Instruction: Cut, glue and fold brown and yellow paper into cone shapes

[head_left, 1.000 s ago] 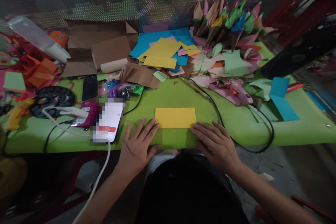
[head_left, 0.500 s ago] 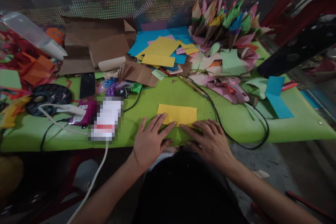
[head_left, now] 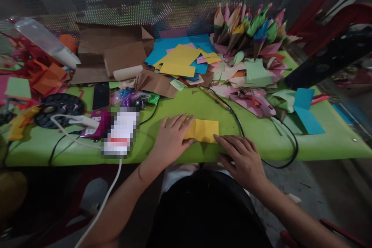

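Note:
A folded piece of yellow paper [head_left: 207, 131] lies flat on the green table near its front edge, with a crease running across it. My left hand [head_left: 173, 136] rests over the paper's left end, fingers stretched out on top and the thumb at its lower edge; that end is hidden under the fingers. At the paper's lower right corner, my right hand [head_left: 243, 158] touches it with an extended fingertip, the other fingers loosely stretched and holding nothing.
A phone-like device with a blurred screen [head_left: 122, 131] and a purple power adapter [head_left: 95, 124] lie left. Behind are stacked coloured paper sheets [head_left: 178, 60] and paper cones [head_left: 257, 33]. A pink glue gun [head_left: 258, 100] with a black cable [head_left: 295, 139] sits right.
My left hand has slid onto the left part of the yellow paper, covering it. My right hand has moved right and slightly down, to the paper's corner. The view has shifted slightly.

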`<state>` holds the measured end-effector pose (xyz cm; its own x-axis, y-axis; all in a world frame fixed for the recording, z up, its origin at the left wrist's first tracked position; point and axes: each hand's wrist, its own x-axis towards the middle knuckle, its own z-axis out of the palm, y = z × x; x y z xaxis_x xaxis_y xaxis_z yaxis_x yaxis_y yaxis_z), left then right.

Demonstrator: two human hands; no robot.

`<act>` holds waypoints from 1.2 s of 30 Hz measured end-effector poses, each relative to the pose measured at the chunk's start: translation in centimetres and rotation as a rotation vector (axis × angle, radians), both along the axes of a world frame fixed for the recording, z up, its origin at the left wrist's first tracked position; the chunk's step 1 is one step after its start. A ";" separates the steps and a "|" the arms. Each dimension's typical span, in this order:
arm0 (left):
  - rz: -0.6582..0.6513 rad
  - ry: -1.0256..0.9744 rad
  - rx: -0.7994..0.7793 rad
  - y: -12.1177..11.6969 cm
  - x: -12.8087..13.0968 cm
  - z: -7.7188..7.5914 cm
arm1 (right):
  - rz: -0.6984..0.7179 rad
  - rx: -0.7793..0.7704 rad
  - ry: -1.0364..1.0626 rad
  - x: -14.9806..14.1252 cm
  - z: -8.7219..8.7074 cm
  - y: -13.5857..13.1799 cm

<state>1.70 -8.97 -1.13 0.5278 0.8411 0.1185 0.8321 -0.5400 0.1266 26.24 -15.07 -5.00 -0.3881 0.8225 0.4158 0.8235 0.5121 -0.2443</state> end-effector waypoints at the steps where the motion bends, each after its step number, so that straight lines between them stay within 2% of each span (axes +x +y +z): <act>1: -0.001 0.004 -0.011 0.5 0.2 0.1 | -0.003 -0.005 0.015 0.0 0.1 0.1; 6: -0.008 -0.010 0.019 1.4 0.6 0.4 | -0.013 -0.053 0.153 0.3 0.7 1.0; 17: -0.034 -0.174 0.086 0.9 0.2 0.0 | -0.035 -0.067 0.378 -0.1 1.8 4.0; 25: -0.118 -0.326 0.288 -0.5 -0.5 1.0 | 0.012 -0.276 0.550 -0.7 2.3 5.0; 29: -0.151 -0.331 0.394 -1.0 -0.9 1.5 | 0.039 -0.310 0.651 -1.1 2.5 6.1; 32: -0.180 -0.305 0.433 -1.4 -1.4 1.7 | -0.008 -0.403 0.824 -1.5 2.5 6.9; 36: -0.240 -0.310 0.434 -2.2 -1.9 2.0 | -0.049 -0.625 1.122 -2.2 2.2 7.5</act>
<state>-0.18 -11.13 0.85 0.5837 0.5420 0.6046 0.6392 -0.7659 0.0695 24.08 -7.58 -2.77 -0.0417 0.9985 0.0341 0.0268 0.0353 -0.9990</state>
